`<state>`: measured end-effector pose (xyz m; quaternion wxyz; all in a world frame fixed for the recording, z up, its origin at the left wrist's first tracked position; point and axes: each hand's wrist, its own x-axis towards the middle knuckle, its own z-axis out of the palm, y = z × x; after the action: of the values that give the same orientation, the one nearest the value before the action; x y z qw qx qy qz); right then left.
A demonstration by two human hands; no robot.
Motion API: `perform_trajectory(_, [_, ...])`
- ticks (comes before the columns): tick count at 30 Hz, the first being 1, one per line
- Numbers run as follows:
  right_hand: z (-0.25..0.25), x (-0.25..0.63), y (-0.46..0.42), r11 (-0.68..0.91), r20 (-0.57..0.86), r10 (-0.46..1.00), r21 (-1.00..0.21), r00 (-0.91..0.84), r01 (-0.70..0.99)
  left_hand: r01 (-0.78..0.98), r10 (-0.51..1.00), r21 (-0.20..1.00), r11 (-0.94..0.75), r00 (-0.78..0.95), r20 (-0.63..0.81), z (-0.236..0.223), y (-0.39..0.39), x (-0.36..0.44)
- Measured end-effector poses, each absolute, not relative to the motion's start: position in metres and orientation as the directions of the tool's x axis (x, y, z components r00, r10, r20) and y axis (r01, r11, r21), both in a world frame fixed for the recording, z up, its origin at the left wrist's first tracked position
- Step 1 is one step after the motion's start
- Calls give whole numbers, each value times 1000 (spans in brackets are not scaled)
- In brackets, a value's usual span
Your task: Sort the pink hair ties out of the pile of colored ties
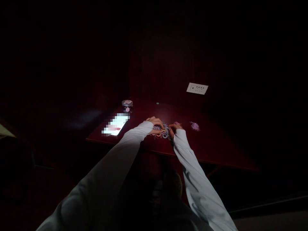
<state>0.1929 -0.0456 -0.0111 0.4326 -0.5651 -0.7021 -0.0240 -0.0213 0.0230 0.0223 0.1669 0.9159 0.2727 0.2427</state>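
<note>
Head view: pile of small bands (165, 136) lies on table (211, 146) between both hands, likely kept there for easy reach. Left hand (156, 122) arches over pile, thumb and forefinger narrowly parted, yellow band (163, 130) at tips; cannot tell if pinched. Right hand (175, 128) touches pile's right edge, fingers bunched; cannot tell what they hold. Purple clump (195, 126) apart, right, perhaps kept separate. Phone (117, 124) left, seemingly clear of arms.
</note>
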Motion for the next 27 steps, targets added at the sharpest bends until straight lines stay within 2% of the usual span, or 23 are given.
perform_trajectory(16, [-8, 189, -50, 357, 627, 779, -443, -1, 823, 407, 522, 331, -851, 724, 452, 9, 34, -5])
perform_trajectory(23, [-5, 187, -53, 334, 616, 788, -443, 11, 832, 387, 539, 388, -836, 710, 453, 5, 46, -8])
perform_trajectory(27, [-5, 186, -52, 329, 612, 791, -446, 15, 832, 364, 557, 430, -826, 642, 527, 4, 47, -12])
